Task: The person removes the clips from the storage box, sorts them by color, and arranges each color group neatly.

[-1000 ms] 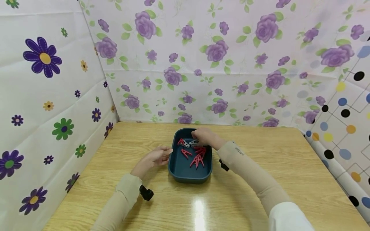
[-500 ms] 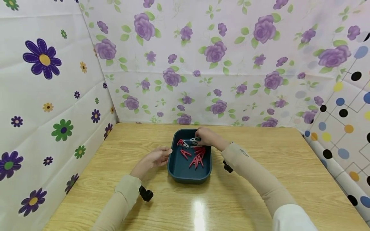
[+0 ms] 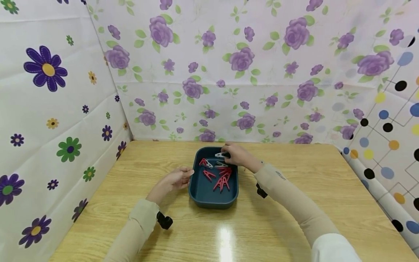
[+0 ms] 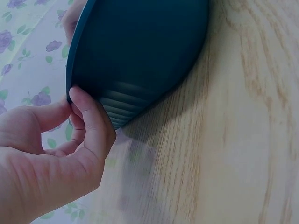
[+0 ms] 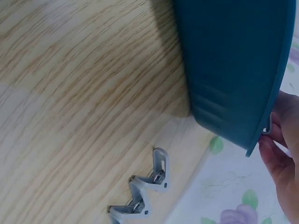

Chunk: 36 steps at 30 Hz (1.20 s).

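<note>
A dark teal plastic bin (image 3: pixel 214 204) stands on the wooden table. My left hand (image 3: pixel 176 179) pinches its left rim between thumb and fingers, as the left wrist view shows up close. Over the bin's far right corner, my right hand (image 3: pixel 240 157) holds a pale grey clothespin (image 3: pixel 219 155); only a small end of it shows past the rim in the right wrist view. Inside the bin lie several red clothespins (image 3: pixel 209 175), mostly toward the middle and right, and a grey clothespin (image 3: pixel 221 165) just below the held one.
More grey clothespins (image 5: pixel 161 170) lie on the table (image 5: pixel 84 102) to the right of the bin, hidden behind the right forearm in the head view. Flower-printed cloth (image 3: pixel 209 72) stands behind the table and along its left side.
My right hand has drawn up slightly from the pile, a grey clothespin now showing apart from the others in its fingers. The left hand keeps its place on the rim.
</note>
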Each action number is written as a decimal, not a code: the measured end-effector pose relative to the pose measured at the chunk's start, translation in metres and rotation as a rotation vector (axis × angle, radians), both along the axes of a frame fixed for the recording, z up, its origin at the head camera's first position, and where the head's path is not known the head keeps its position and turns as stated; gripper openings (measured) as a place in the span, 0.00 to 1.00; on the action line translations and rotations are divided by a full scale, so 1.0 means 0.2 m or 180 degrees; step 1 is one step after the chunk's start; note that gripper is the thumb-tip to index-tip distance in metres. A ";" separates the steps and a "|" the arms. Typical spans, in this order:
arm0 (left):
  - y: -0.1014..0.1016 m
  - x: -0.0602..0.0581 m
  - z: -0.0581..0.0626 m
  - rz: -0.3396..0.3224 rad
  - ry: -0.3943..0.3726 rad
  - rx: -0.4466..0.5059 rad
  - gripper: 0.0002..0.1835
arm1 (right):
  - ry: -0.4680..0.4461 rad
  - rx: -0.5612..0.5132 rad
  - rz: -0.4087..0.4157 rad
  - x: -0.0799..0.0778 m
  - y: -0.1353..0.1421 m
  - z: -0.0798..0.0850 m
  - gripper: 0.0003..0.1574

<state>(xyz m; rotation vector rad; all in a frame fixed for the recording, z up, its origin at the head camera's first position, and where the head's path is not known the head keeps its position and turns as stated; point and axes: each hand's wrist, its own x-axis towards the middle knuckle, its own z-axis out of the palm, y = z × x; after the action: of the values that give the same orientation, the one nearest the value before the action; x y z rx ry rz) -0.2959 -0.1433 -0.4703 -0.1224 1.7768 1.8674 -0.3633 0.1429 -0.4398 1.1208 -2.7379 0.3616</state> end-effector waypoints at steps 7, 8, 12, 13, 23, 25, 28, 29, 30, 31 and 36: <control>0.00 0.00 -0.01 -0.0076 0.0043 0.0037 0.10 | 0.0310 -0.0342 0.0031 0.00 0.05 -0.03 0.13; 0.00 0.00 -0.01 -0.0081 0.0054 0.0030 0.11 | 0.0378 -0.0365 0.0032 0.00 0.06 -0.03 0.13; 0.00 0.00 -0.01 -0.0055 0.0040 -0.0008 0.10 | 0.0615 -0.0443 0.0023 -0.01 0.09 -0.06 0.14; 0.00 0.00 -0.01 -0.0053 0.0031 -0.0015 0.09 | 0.0660 -0.0461 0.0015 -0.01 0.09 -0.06 0.15; -0.02 -0.04 0.00 -0.0161 -0.0014 -0.0039 0.09 | 0.0778 -0.0803 -0.0010 0.02 0.14 -0.08 0.16; -0.02 -0.04 0.01 -0.0166 -0.0032 -0.0032 0.10 | 0.0775 -0.0817 -0.0048 0.02 0.16 -0.09 0.16; -0.02 -0.03 0.01 -0.0155 -0.0024 -0.0033 0.13 | 0.0818 -0.0829 -0.0081 0.02 0.19 -0.10 0.16; -0.02 -0.03 0.01 -0.0155 -0.0013 -0.0032 0.15 | 0.0855 -0.0822 -0.0085 0.02 0.19 -0.10 0.16; -0.02 -0.03 0.01 -0.0170 0.0008 -0.0039 0.17 | 0.0892 -0.0827 -0.0082 0.02 0.20 -0.11 0.16; -0.02 -0.03 0.01 -0.0169 0.0019 -0.0041 0.19 | 0.0924 -0.0835 -0.0083 0.02 0.21 -0.11 0.16; -0.04 -0.02 0.00 -0.0269 0.0149 0.0042 0.23 | 0.1003 -0.0898 -0.0075 0.02 0.23 -0.11 0.16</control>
<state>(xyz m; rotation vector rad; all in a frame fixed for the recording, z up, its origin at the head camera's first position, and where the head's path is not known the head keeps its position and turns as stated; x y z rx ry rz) -0.2995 -0.1511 -0.4707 0.0015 1.7725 1.8353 -0.3600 0.1887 -0.4624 0.9764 -2.3378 0.5023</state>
